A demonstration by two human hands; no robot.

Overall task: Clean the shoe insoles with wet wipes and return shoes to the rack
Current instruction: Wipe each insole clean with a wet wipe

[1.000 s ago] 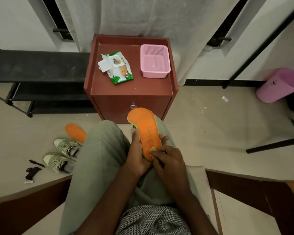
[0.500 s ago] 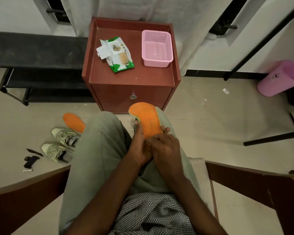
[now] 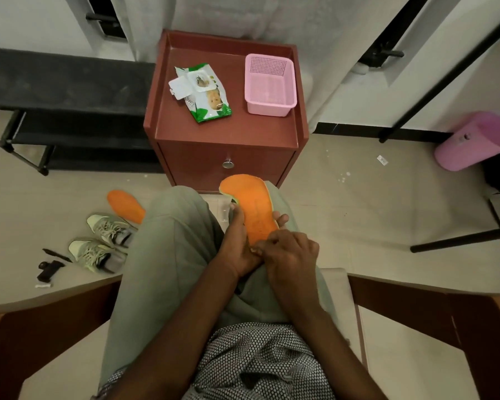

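I sit with an orange insole (image 3: pixel 251 203) over my lap, toe end pointing away from me. My left hand (image 3: pixel 237 243) grips it from the left side and underneath. My right hand (image 3: pixel 292 255) has its fingers pinched at the heel end; no wipe shows in it. A second orange insole (image 3: pixel 126 204) lies on the floor to the left. Next to it stand two pale green shoes (image 3: pixel 110 228) (image 3: pixel 91 254). An open pack of wet wipes (image 3: pixel 204 92) lies on the red-brown nightstand (image 3: pixel 225 131). The black shoe rack (image 3: pixel 64 82) stands at the far left.
A pink basket (image 3: pixel 270 85) sits on the nightstand beside the wipes. A pink bin (image 3: pixel 476 140) lies by the right wall, with black metal legs (image 3: pixel 459 238) in front of it. Small black items (image 3: pixel 48 268) lie on the floor left. Wooden chair arms (image 3: pixel 416 301) flank me.
My right hand slid up over the insole's heel and came back down to its end. My left hand kept its hold. My head tilted slightly.
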